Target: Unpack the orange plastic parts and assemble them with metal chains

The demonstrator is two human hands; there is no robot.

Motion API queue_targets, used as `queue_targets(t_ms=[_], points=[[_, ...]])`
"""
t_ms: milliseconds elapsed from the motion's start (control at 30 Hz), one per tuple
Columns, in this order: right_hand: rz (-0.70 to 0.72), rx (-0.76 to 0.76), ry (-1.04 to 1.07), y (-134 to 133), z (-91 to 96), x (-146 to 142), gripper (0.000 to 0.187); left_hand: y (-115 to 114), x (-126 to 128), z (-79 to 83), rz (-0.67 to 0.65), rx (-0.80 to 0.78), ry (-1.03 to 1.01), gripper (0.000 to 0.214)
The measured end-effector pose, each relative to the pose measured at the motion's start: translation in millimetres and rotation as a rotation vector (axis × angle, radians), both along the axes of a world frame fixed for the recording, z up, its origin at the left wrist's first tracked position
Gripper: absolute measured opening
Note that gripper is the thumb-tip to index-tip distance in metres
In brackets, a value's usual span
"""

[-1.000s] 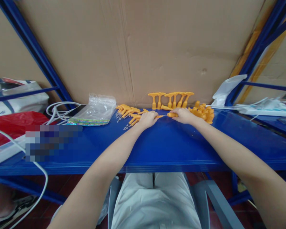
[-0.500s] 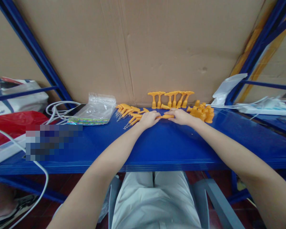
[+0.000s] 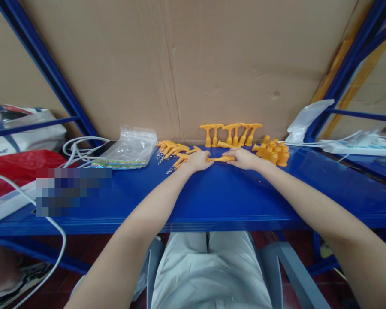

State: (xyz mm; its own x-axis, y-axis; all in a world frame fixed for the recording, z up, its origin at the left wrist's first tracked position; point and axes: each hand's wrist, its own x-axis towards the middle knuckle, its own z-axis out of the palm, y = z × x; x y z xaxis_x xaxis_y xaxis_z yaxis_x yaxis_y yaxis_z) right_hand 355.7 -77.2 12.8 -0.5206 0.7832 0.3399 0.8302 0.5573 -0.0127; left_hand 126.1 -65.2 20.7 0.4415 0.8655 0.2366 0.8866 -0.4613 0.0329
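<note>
My left hand [image 3: 199, 160] is closed around the handle end of an orange corkscrew [image 3: 216, 159], whose ribbed shaft lies level between my hands. At its other end, my right hand [image 3: 245, 159] grips the flared orange sleeve with its fingers. The metal screw of this one is out of sight. Left of my left hand lies a pile of orange corkscrews [image 3: 172, 148] with bare metal spirals. Several T-shaped corkscrews in sleeves [image 3: 234, 135] stand upright behind my hands. Beyond my right hand is a cluster of loose orange sleeves [image 3: 272, 151].
Clear plastic bags [image 3: 131, 148] lie on the blue table [image 3: 212, 201] at the left, near white cables [image 3: 73, 148] and a red bag [image 3: 25, 169]. A cardboard wall [image 3: 231, 64] rises behind. At the right sit a white power strip [image 3: 347, 146] and a white plastic bag [image 3: 307, 120].
My left hand has shifted slightly left, and more of the corkscrew's ribbed shaft shows between my hands. My right hand stays nearly in place.
</note>
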Motion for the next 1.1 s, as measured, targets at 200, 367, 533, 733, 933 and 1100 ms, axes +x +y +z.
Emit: queue_targets(t_ms=[200,367,533,733,933,1100], points=[[0.004,-0.007,0.08,1.3,1.2,1.0,0.039,9.6,-1.4,-1.5,-0.04,-0.082,-0.096,0.04],[0.008,-0.001,0.119,2.8,1.3,1.8,0.037,15.2,-2.7,-1.0,-0.029,-0.107,-0.148,0.037],[0.027,0.033,0.157,4.0,0.3,3.4,0.034,22.2,-3.3,-4.2,-0.059,-0.121,-0.253,0.033],[0.034,0.056,0.183,7.3,0.0,8.1,0.033,25.4,-6.2,-1.0,-0.076,-0.239,-0.374,0.031],[0.061,0.075,0.227,9.2,0.1,12.0,0.033,16.1,-9.9,5.6,-0.118,-0.432,-0.552,0.03],[0.09,0.06,0.227,11.1,-3.7,12.3,0.033,13.4,-5.3,-0.6,-0.136,-0.275,-0.552,0.025]])
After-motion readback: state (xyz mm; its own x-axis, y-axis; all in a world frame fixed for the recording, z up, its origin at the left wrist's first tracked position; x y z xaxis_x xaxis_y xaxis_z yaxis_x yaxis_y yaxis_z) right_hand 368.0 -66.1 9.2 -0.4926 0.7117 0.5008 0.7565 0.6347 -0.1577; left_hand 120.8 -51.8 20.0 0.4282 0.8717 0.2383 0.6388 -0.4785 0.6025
